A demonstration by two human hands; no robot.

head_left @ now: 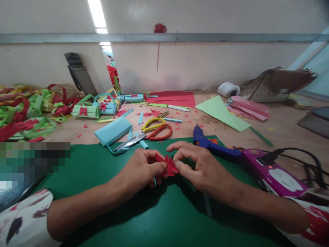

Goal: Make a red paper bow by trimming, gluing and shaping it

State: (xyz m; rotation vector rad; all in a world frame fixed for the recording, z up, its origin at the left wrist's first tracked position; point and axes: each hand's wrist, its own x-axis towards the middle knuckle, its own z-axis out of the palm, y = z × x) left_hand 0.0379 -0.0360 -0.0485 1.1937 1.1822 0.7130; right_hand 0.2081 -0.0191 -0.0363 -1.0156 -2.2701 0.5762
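Below a pale wall (200, 65), a brown table (288, 139) is being partly covered by a green mat (102, 223). At its far edge, a blue glue gun (219, 149) and scissors (141, 136) are being kept. Above the mat, a red paper bow (170, 168) is being pinched by the left hand (142, 171) and narrowly gripped by the right hand (203, 166). Its loops are apparently being shaped; light, steady pressure is probably being called for.
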